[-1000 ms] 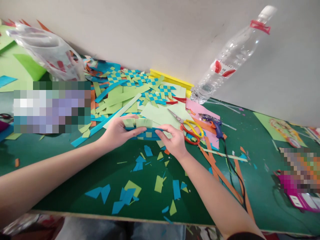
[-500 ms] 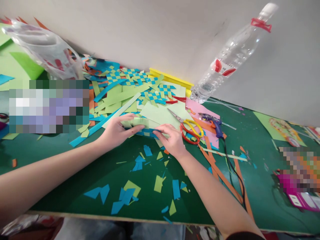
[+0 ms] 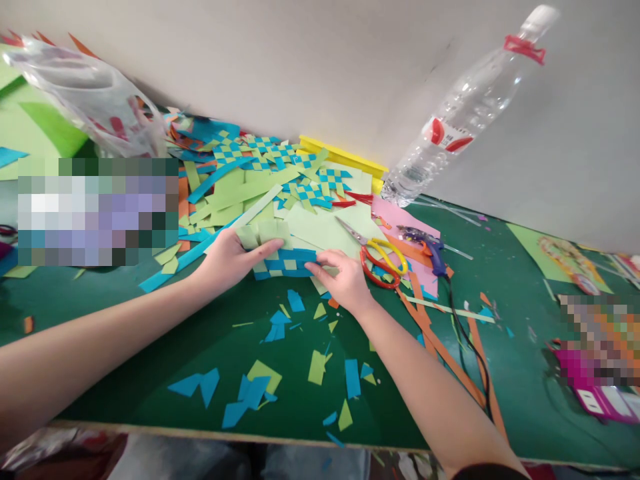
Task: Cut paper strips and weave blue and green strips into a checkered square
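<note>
A small woven piece of blue and light green paper strips (image 3: 289,261) is held between both hands, just above the green table. My left hand (image 3: 231,259) pinches it from the left, thumb lying across the front; pale green strip ends rise behind that thumb. At the right edge, my right hand (image 3: 341,272) grips the weave between thumb and fingers. The fingers behind the paper are partly hidden. Scissors (image 3: 384,261) with red and yellow handles lie right of my right hand. Similar checkered woven pieces (image 3: 307,193) lie beyond the hands.
Paper scraps (image 3: 253,392) are strewn in front of me on the table (image 3: 140,363). A glue gun (image 3: 436,257) with a black cord lies at the right. Behind it stands a plastic bottle (image 3: 460,113) against the wall. A plastic bag (image 3: 95,100) sits at the back left.
The woven paper has tilted and shows more of its checkered face and its pale green strip ends. My left hand has shifted slightly left; my right hand has barely moved.
</note>
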The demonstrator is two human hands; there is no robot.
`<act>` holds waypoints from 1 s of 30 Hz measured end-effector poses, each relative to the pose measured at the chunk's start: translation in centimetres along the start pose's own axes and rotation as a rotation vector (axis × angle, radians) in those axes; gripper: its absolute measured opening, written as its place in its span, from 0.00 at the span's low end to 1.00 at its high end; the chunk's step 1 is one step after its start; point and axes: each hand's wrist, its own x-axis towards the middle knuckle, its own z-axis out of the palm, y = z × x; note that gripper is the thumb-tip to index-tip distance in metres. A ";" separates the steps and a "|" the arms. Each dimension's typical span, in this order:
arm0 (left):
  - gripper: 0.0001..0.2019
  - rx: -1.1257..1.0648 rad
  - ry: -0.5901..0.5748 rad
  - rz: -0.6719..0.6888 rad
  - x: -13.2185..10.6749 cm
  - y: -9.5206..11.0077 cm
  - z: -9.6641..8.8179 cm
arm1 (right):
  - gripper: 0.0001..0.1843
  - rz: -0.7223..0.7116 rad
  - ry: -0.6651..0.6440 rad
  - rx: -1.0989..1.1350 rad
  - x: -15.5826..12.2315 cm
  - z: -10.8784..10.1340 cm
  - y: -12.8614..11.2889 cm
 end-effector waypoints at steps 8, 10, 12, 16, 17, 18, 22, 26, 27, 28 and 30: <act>0.18 0.036 0.061 -0.026 0.2 -0.6 0.1 | 0.09 0.013 -0.014 -0.033 0.1 -0.2 -0.2; 0.19 0.047 0.040 -0.005 0.2 -0.7 0.0 | 0.13 0.078 -0.012 0.024 0.1 -0.4 -0.6; 0.20 0.073 -0.007 0.040 0.1 -0.6 0.1 | 0.21 0.131 -0.036 0.125 0.2 -0.6 -1.1; 0.19 0.103 -0.092 0.141 -0.2 -0.2 0.2 | 0.12 0.074 -0.057 0.146 0.2 -0.5 -1.4; 0.18 0.097 -0.104 0.158 -0.2 -0.1 0.2 | 0.09 0.036 -0.046 0.113 0.1 -0.5 -1.3; 0.17 0.092 -0.116 0.169 -0.3 0.0 0.3 | 0.07 -0.001 -0.036 0.079 0.1 -0.4 -1.2; 0.16 0.117 -0.127 0.187 -0.2 -0.1 0.2 | 0.08 -0.086 -0.030 0.012 0.2 -0.3 -1.0; 0.17 0.134 -0.102 0.233 0.0 -0.6 0.2 | 0.08 -0.124 -0.034 -0.034 0.3 -0.3 -0.7; 0.17 0.130 -0.092 0.245 0.0 -0.6 0.2 | 0.08 -0.135 -0.032 -0.042 0.3 -0.3 -0.7; 0.17 0.125 -0.087 0.257 0.0 -0.7 0.2 | 0.08 -0.147 -0.030 -0.047 0.3 -0.3 -0.6; 0.17 0.113 -0.080 0.271 0.0 -0.6 0.1 | 0.08 -0.176 -0.027 -0.044 0.2 -0.3 -0.6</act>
